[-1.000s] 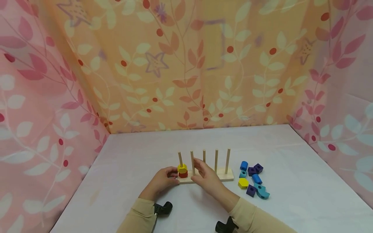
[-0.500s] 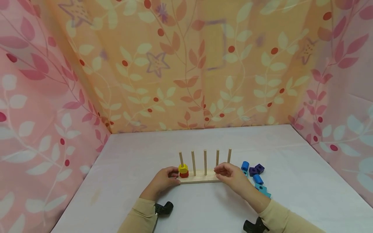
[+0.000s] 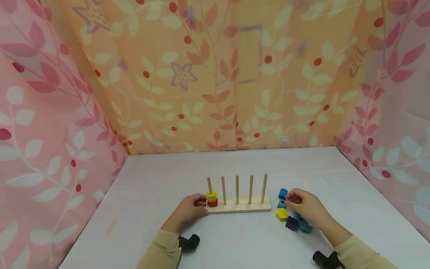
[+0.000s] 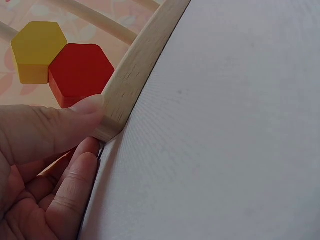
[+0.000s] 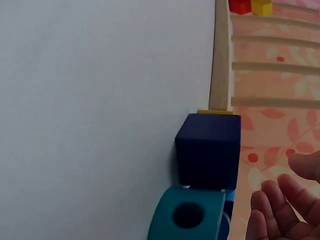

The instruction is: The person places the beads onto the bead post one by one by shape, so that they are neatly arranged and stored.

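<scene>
A wooden peg stand (image 3: 240, 208) with several upright pegs stands on the table. Its leftmost peg carries a red hexagonal block (image 3: 212, 204) with a yellow hexagonal block (image 3: 211, 196) on top. My left hand (image 3: 186, 210) grips the stand's left end, thumb on the wood in the left wrist view. Over the loose blocks at right is my right hand (image 3: 310, 206), fingers bent, with nothing visible between thumb and fingers. Around it lie a blue cylinder (image 3: 283, 193), a small teal block (image 3: 281, 203), a yellow hexagonal block (image 3: 282, 214), a purple cube (image 3: 291, 223) and a teal curved block (image 3: 305, 227).
White cloth (image 3: 151, 172) covers the table. Patterned curtains (image 3: 215, 74) close off the back and both sides. The right hand hides some loose blocks in the head view. A black wrist device (image 3: 190, 242) sits by the left sleeve.
My right hand has moved right, from the second peg past the stand's right end to above the loose blocks. My left hand stays on the stand's left end.
</scene>
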### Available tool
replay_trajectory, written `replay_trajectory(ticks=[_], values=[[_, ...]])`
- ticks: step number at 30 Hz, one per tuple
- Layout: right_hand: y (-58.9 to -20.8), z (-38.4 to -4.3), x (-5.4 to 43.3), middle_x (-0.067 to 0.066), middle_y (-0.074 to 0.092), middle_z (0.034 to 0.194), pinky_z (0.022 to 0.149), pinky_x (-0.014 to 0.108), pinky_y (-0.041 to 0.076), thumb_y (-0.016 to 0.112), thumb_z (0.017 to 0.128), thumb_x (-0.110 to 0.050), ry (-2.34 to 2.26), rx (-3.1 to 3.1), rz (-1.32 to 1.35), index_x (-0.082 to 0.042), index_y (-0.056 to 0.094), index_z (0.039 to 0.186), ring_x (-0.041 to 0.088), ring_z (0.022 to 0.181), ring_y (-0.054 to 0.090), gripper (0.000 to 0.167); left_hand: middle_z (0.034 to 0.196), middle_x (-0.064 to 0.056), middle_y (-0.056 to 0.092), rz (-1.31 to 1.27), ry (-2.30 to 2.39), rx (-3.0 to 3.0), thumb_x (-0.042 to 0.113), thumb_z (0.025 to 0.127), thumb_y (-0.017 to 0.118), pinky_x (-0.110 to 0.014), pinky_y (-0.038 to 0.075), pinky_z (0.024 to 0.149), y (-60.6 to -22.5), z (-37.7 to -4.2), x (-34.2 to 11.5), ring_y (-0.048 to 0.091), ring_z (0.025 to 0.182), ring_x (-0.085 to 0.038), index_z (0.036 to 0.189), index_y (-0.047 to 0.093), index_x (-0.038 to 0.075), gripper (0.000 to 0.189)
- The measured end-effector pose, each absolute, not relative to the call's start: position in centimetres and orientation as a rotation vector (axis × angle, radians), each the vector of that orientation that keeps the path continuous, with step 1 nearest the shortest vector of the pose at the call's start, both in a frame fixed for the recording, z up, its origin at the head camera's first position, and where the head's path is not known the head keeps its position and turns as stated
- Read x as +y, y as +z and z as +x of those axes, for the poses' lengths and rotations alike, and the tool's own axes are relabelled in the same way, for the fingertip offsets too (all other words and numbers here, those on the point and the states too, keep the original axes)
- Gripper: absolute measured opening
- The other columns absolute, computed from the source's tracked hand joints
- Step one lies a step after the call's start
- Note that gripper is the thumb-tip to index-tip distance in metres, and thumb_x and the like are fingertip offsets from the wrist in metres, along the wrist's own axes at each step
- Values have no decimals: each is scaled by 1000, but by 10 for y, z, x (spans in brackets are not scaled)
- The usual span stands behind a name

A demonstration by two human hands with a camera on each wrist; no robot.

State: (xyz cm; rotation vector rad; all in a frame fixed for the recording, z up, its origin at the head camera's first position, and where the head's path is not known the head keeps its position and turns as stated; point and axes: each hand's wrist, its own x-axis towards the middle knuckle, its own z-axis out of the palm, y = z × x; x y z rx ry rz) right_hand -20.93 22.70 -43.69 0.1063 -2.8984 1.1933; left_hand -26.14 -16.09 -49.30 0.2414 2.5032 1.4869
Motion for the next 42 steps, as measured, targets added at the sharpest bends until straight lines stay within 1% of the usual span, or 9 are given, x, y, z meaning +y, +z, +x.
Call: replay_trajectory(ticks=[4,7,11,16,21,30,38,42], values=[[-441,-207,235,1,59,82,71,32,49,67,82,-14,1127,-2988,34,-6,60,94,16,76,52,16,98,0,63,236,1485,2491,13,71,78,-38,43,86,-493,-261,-160,54,90,-16,114,60,9,47],[-443,-206,237,1,58,82,71,33,49,68,81,-16,1101,-3022,7,-6,60,93,16,76,52,17,97,0,63,237,1488,2489,13,71,78,-38,44,85,-494,-261,-160,54,90,-16,114,60,10,47],[-445,-207,237,0,58,82,70,34,49,69,80,-20,1052,-3038,40,-6,62,93,15,75,52,20,96,1,63,228,1484,2504,12,71,77,-37,44,84,-494,-261,-160,54,89,-16,113,60,10,45],[-449,-207,234,0,56,77,66,28,47,73,77,-23,1040,-3048,57,-9,64,89,15,72,49,21,97,1,63,200,1481,2504,13,71,78,-38,44,86,-494,-261,-161,54,91,-16,114,60,11,46],[-449,-206,229,-1,56,75,64,26,48,74,76,-27,1043,-3063,55,-11,65,86,15,70,48,21,98,0,62,207,1485,2502,13,71,77,-38,44,85,-494,-261,-161,54,91,-16,114,60,10,46],[-451,-207,223,-3,56,73,64,29,47,77,72,-24,920,-3060,189,-11,61,77,12,69,49,21,97,-1,63,224,1504,2493,10,71,77,-35,46,83,-492,-262,-161,55,90,-16,113,60,9,45],[-453,-209,217,-3,58,74,66,31,50,77,71,-19,937,-3084,179,-10,64,79,12,69,52,18,99,-2,62,238,1499,2497,10,71,77,-36,46,83,-488,-261,-161,56,91,-16,113,60,7,45],[-451,-209,214,-3,58,76,68,34,50,77,71,-16,963,-3083,204,-11,62,80,12,71,52,18,98,-2,62,234,1495,2497,10,71,77,-36,46,83,-488,-261,-161,56,91,-16,113,60,7,45]])
